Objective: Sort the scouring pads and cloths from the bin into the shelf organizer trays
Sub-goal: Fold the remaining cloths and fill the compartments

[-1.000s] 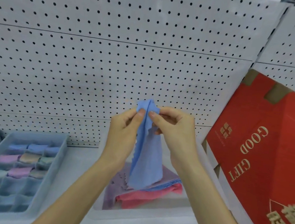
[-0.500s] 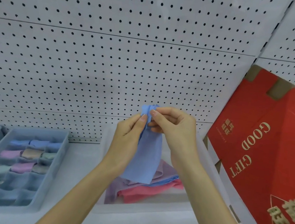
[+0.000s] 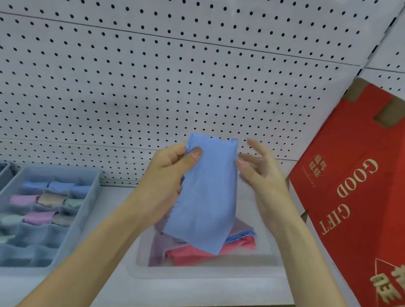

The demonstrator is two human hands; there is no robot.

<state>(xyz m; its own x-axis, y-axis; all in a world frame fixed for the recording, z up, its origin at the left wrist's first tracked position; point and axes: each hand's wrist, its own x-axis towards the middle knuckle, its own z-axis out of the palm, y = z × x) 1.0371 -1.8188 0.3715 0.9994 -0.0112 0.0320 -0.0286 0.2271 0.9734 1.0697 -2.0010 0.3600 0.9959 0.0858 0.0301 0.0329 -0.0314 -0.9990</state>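
Pinches the blue cloth (image 3: pixel 207 193) at its upper left edge with the left hand (image 3: pixel 167 172), thumb on the front. Spreads the right hand (image 3: pixel 261 172) loosely just beside the cloth's right edge, gripping nothing. Dangles the cloth over the clear bin (image 3: pixel 204 277), right of the organizer tray (image 3: pixel 90 197).

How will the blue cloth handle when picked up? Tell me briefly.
Probably floppy: the blue cloth hangs limp from the left hand pinching its top corner. Likely light, since one pinch carries it. Its textured weave seems unlikely to slip.
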